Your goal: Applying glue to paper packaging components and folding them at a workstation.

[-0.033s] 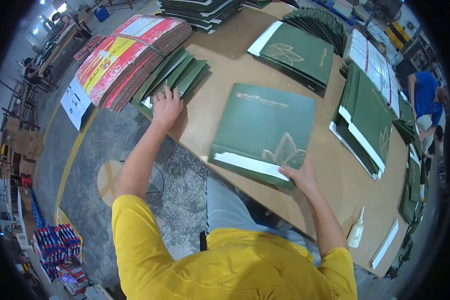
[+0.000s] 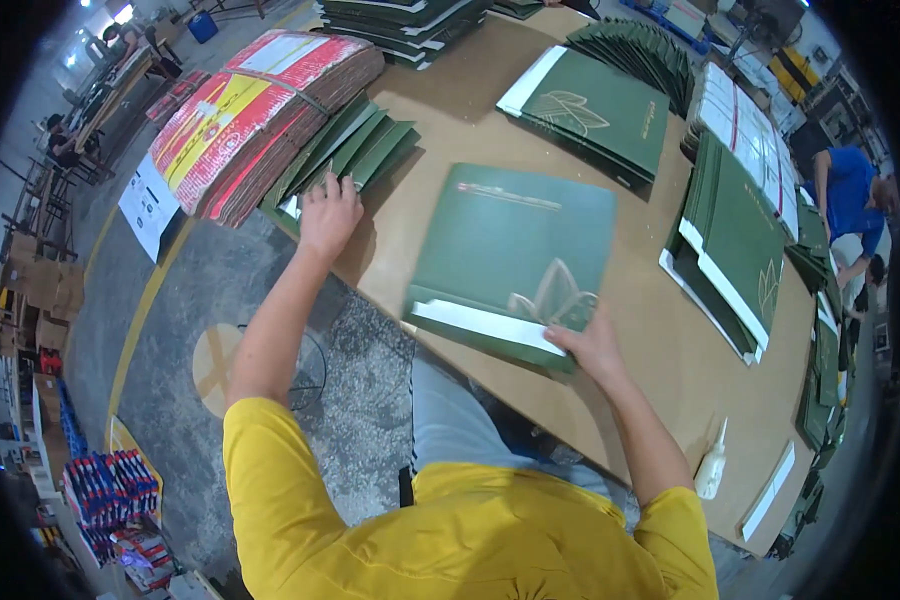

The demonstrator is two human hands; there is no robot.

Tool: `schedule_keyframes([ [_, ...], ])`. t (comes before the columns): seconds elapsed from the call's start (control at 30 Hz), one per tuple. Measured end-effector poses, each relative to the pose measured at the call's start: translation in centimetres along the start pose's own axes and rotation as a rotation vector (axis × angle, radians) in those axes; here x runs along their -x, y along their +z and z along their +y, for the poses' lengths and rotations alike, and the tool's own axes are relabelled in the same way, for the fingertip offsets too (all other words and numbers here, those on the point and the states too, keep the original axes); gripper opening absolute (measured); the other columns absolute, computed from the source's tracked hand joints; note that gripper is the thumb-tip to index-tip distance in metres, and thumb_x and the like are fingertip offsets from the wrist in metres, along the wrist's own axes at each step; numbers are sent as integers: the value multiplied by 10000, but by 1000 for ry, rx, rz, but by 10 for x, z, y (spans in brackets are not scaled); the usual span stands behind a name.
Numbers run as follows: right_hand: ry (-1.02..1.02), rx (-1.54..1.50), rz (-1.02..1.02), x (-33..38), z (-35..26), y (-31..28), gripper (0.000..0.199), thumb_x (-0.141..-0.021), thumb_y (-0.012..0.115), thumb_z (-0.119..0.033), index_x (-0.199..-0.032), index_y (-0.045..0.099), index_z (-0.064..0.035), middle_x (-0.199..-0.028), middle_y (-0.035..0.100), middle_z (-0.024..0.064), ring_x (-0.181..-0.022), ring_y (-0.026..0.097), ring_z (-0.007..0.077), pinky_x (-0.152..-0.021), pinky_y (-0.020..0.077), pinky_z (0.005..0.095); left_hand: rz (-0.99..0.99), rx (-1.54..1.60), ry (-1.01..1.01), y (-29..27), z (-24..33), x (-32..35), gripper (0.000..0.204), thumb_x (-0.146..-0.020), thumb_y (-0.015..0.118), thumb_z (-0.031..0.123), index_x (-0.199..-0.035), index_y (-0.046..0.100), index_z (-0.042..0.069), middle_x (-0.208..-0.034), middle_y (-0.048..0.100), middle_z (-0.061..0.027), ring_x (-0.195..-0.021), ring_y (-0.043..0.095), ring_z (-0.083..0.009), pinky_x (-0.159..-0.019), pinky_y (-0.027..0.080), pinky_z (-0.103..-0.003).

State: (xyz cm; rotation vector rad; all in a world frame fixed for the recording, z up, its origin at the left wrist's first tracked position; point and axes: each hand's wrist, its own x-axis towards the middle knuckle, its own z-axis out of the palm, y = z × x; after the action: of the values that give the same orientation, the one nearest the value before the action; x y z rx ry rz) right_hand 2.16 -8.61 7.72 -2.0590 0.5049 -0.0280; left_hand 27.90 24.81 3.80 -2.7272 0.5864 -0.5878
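Observation:
A flat, folded green paper bag [image 2: 510,240] with a gold leaf print lies tilted over the near part of the table, its white strip [image 2: 490,328] along the edge closest to me. My right hand [image 2: 592,348] grips the bag's near right corner, thumb on top and the other fingers hidden underneath. Over on the left, my left hand [image 2: 330,220] rests with spread fingers on the near end of a fanned pile of green bags [image 2: 378,150]. Its fingertips touch the pile.
A tied red-and-yellow bundle [image 2: 260,120] stands beside the left pile. More green bags [image 2: 600,115] are stacked at the far side, and others [image 2: 735,235] at the right. A white glue bottle [image 2: 711,470] and a white strip [image 2: 769,490] lie near right. A person in blue [image 2: 852,195] is beyond.
The green paper bag has shifted slightly left, my right hand moving with it. My left hand stays on the pile, almost unmoved.

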Motion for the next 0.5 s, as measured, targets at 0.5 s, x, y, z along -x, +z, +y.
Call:
schedule_keyframes([
  [0.5,-153,-36,-279,-142,-109,152,673,-809,644,-327,-1258,354,83,-1305,415,333,-1255,402,427,-1018,346,514,85,468,-45,-22,-12,0,592,-872,588,302,-1361,391,31,-1310,478,-203,-1182,465,-369,-1000,364,-455],
])
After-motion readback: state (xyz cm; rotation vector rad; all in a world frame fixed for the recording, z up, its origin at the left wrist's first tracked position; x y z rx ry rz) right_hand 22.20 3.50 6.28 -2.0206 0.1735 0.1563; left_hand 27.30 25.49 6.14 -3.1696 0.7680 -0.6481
